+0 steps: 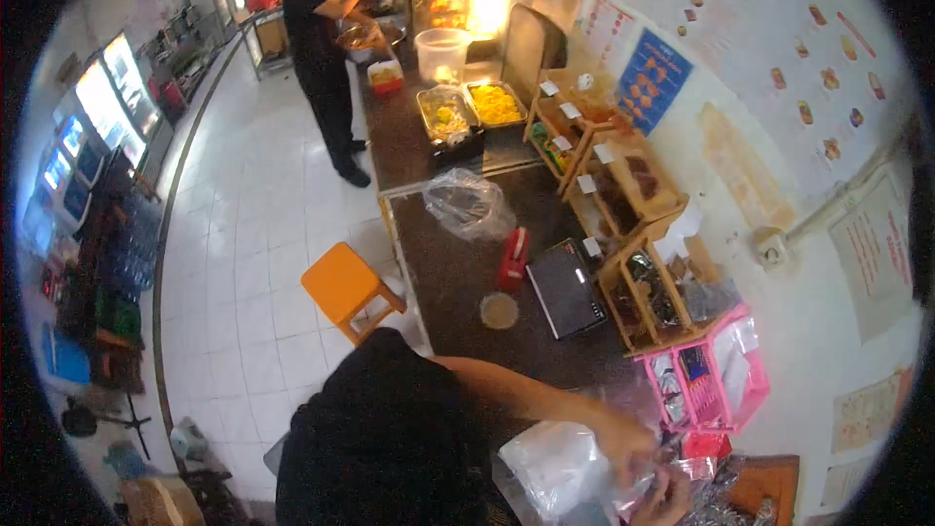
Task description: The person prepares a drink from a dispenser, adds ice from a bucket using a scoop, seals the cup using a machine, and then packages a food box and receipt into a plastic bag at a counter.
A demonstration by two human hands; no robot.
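Both my hands are together at the lower right, among clear plastic packaging. My left hand [630,449] reaches in over a stack of white, plastic-wrapped sheets or bags [555,464]. Just below and to its right, my right hand [666,500] has its fingers bent at crinkled clear plastic [639,489]. The fingers overlap and blur, so which hand grips the plastic is unclear. Beside them stands a pink plastic basket rack [712,380], with a red packet [705,446] at its foot.
A closed dark laptop [566,288], red tape dispenser [513,259], round lid [500,310] and clear plastic bag [470,204] lie on the dark counter [453,270]. Wooden shelves [628,183] line the wall. An orange stool [350,281] stands left; a person [321,51] works near food trays [493,102].
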